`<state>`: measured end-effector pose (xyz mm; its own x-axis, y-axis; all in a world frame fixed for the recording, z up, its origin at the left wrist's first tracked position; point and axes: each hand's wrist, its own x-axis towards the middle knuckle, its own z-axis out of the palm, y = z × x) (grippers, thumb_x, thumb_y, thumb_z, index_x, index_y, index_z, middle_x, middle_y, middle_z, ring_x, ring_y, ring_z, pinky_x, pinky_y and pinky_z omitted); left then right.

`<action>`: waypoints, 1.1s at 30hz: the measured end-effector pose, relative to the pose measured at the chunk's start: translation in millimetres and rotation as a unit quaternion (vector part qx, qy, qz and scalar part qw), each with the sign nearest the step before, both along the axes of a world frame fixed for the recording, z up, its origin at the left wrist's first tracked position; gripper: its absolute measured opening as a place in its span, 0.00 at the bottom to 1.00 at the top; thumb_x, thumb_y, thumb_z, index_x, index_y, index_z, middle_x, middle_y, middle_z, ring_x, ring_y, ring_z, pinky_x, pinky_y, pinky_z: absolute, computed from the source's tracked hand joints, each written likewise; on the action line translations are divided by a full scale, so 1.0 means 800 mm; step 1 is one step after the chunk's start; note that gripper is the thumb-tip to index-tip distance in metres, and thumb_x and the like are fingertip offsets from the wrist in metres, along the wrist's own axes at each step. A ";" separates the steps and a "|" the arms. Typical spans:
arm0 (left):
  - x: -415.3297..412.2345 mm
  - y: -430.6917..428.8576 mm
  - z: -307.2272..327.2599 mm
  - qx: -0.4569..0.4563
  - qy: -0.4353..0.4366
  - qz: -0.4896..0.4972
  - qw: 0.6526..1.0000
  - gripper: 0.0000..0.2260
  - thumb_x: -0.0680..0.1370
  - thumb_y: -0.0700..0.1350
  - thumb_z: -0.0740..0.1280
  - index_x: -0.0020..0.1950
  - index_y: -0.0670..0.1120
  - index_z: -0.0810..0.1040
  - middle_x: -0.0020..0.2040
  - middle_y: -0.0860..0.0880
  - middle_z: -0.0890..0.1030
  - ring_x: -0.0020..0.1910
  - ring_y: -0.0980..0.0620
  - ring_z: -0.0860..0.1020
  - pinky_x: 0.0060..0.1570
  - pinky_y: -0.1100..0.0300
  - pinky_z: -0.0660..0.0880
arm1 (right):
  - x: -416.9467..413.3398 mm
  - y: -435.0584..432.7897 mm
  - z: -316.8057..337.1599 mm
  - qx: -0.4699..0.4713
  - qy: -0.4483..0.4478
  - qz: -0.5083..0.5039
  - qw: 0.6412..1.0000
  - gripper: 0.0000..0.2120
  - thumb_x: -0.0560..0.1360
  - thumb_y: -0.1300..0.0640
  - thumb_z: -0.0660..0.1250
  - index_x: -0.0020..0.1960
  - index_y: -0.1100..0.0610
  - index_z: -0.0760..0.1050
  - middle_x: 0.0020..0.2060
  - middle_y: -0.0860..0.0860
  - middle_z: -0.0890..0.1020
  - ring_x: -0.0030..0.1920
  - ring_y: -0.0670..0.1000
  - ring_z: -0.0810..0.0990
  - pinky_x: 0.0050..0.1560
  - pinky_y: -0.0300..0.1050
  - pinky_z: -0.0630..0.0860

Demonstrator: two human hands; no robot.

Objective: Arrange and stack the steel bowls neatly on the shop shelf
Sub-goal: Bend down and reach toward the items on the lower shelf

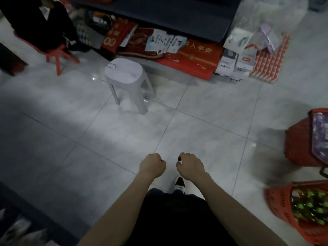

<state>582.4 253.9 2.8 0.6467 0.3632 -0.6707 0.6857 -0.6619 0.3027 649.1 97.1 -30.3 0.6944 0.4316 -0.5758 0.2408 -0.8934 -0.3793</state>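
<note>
Steel is nowhere to be seen here: no steel bowls, and no shelf that holds them, show anywhere in the head view, so where they are cannot be told. Low in the middle of the frame the left hand (152,165) is curled into a fist, and the right hand (190,166) beside it has its fingers curled under too. Neither holds anything, and the two are near but apart. Just below them a black-and-white shoe (180,182) stands on the pale tiled floor (204,112). Further up, left of centre, is a white plastic stool (124,71), and behind it red doormats (195,55) and packets lie along the foot of a dark unit (168,15). At upper left a person sits on a red stool (56,52); at the right edge are two red baskets (301,142) full of goods, blurred. The step in hand looks like finding the bowls, with the stacking not yet begun. To do it well, lift the gaze to the shelves first, walk round the stool and clear of the baskets, and uncurl both hands before reaching, so a stack can be taken from both sides.
</note>
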 end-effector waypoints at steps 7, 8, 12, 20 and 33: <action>0.114 0.052 -0.011 0.011 -0.041 0.083 0.996 0.18 0.81 0.42 0.61 0.32 0.45 0.62 0.33 0.49 0.68 0.30 0.49 0.65 0.31 0.57 0.61 | 0.111 0.074 -0.006 0.001 -0.018 0.025 1.000 0.15 0.83 0.52 0.61 0.64 0.58 0.78 0.58 0.55 0.82 0.59 0.58 0.79 0.57 0.50 0.73; 0.132 0.063 -0.015 0.010 -0.039 0.084 0.996 0.18 0.81 0.43 0.62 0.32 0.44 0.64 0.33 0.49 0.69 0.31 0.48 0.67 0.32 0.57 0.63 | 0.129 0.084 -0.010 -0.007 -0.010 0.035 0.999 0.15 0.83 0.52 0.60 0.64 0.58 0.77 0.59 0.55 0.81 0.60 0.58 0.79 0.58 0.50 0.73; 0.216 0.124 -0.029 -0.006 -0.034 0.081 0.996 0.19 0.84 0.45 0.61 0.33 0.46 0.67 0.35 0.50 0.72 0.39 0.42 0.79 0.36 0.57 0.68 | 0.219 0.135 -0.023 -0.030 0.006 0.050 0.998 0.17 0.84 0.50 0.59 0.67 0.58 0.76 0.63 0.56 0.80 0.64 0.58 0.77 0.63 0.52 0.73; 0.389 0.266 -0.016 -0.010 -0.034 0.058 0.998 0.19 0.82 0.42 0.62 0.32 0.46 0.62 0.32 0.51 0.67 0.29 0.54 0.63 0.28 0.59 0.59 | 0.400 0.261 -0.009 -0.030 -0.013 -0.001 0.999 0.16 0.85 0.51 0.60 0.67 0.58 0.76 0.62 0.56 0.81 0.64 0.58 0.77 0.61 0.49 0.72; 0.616 0.348 -0.037 -0.030 -0.008 0.027 0.999 0.17 0.80 0.41 0.62 0.33 0.45 0.60 0.31 0.49 0.66 0.28 0.52 0.62 0.29 0.58 0.58 | 0.622 0.349 -0.018 -0.062 0.007 -0.011 0.998 0.15 0.83 0.51 0.61 0.63 0.59 0.77 0.60 0.57 0.81 0.62 0.60 0.78 0.60 0.52 0.71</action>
